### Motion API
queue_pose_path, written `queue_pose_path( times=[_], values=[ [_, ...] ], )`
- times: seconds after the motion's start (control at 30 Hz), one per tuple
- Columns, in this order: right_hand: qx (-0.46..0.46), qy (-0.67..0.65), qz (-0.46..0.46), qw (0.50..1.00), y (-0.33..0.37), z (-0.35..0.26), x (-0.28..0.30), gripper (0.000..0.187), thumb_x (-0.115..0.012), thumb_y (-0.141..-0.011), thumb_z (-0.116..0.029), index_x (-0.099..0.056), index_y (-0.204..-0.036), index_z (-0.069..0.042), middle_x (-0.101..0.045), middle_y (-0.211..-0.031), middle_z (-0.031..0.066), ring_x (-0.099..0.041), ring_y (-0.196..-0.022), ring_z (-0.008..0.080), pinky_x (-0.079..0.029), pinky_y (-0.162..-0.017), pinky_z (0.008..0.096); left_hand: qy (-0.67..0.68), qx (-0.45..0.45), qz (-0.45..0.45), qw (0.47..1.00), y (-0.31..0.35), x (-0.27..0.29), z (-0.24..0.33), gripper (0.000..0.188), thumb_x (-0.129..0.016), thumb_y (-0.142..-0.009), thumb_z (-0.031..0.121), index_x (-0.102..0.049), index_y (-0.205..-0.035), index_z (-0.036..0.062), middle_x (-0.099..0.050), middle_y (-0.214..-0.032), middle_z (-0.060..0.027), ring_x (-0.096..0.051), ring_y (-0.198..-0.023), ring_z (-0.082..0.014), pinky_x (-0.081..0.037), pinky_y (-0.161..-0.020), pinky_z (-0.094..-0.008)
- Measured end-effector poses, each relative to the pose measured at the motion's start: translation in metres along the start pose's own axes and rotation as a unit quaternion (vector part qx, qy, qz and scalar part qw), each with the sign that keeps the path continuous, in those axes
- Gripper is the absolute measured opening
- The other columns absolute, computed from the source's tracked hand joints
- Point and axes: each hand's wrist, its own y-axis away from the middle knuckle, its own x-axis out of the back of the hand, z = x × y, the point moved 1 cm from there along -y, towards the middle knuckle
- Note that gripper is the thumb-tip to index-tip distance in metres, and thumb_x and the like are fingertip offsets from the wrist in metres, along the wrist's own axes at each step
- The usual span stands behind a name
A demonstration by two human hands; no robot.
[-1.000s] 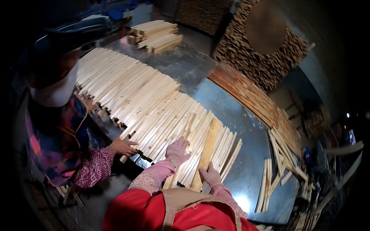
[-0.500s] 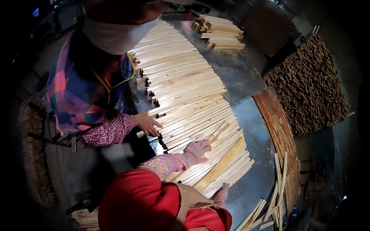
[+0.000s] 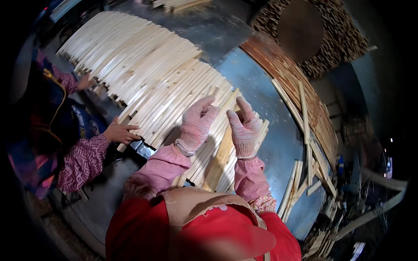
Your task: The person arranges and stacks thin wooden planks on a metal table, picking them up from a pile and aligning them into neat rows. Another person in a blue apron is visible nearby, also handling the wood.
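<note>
Hands [image 3: 196, 124] [image 3: 246, 132] above slats [image 3: 148, 78], open tabletop [image 3: 281, 145] rightward

Red top [image 3: 139, 226], tan apron [image 3: 180, 202], pink sleeves [image 3: 164, 167], pale knit gloves [image 3: 194, 131].

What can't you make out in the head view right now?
All in the head view:
Wood strips: partly hidden behind the left hand and the right hand.
Wood stack at the top: cut off by the upper edge.
Rough brown pile: part of it is covered by a blurred oval.
Clutter at far right: too dark and small to identify.
</note>
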Motion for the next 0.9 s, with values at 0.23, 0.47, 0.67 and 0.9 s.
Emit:
queue_pose_path(
  times=[0.23, 0.47, 0.67, 0.9],
  values=[
    [-0.103, -0.068, -0.072, 0.990, -0.001, -0.008, -0.046, 0.052, -0.073, -0.097, -0.003, -0.060, -0.147, 0.007, -0.062, -0.087, -0.0018, -0.052, -0.076, 0.0050, -0.046, -0.068, 0.0213, 0.042, -0.024, 0.030, 0.998, -0.005, 0.029, -0.006, 0.034, -0.074, -0.104, 0.021, -0.070, -0.130, -0.0012, -0.073, -0.112, -0.0028, -0.065, -0.105, -0.0113, -0.056, -0.094, -0.0289],
    [-0.155, -0.214, -0.157, 0.952, 0.028, 0.044, -0.094, 0.053, -0.072, -0.098, 0.003, -0.057, -0.148, 0.010, -0.062, -0.093, 0.0000, -0.056, -0.078, 0.0062, -0.047, -0.071, 0.0201, -0.057, 0.009, 0.100, 0.993, 0.011, 0.068, -0.021, 0.024, -0.074, -0.102, 0.021, -0.077, -0.110, -0.0012, -0.077, -0.100, -0.0049, -0.069, -0.094, -0.0113, -0.058, -0.084, -0.0279],
    [-0.194, -0.224, -0.204, 0.933, 0.043, 0.059, -0.131, 0.054, -0.075, -0.100, -0.008, -0.058, -0.148, 0.007, -0.063, -0.085, -0.0001, -0.052, -0.073, 0.0066, -0.044, -0.064, 0.0220, -0.054, 0.024, 0.148, 0.987, 0.018, 0.098, -0.026, 0.023, -0.073, -0.103, 0.020, -0.078, -0.111, -0.0008, -0.078, -0.099, -0.0049, -0.071, -0.092, -0.0118, -0.058, -0.084, -0.0286],
    [-0.206, -0.263, -0.249, 0.909, 0.073, 0.080, -0.154, 0.047, -0.071, -0.102, -0.004, -0.060, -0.145, 0.009, -0.069, -0.106, 0.0063, -0.060, -0.087, 0.0098, -0.050, -0.075, 0.0245, -0.099, 0.030, 0.186, 0.977, 0.034, 0.128, -0.064, 0.025, -0.074, -0.100, 0.021, -0.078, -0.112, -0.0005, -0.079, -0.108, -0.0088, -0.072, -0.101, -0.0146, -0.057, -0.092, -0.0300]
  ],
)
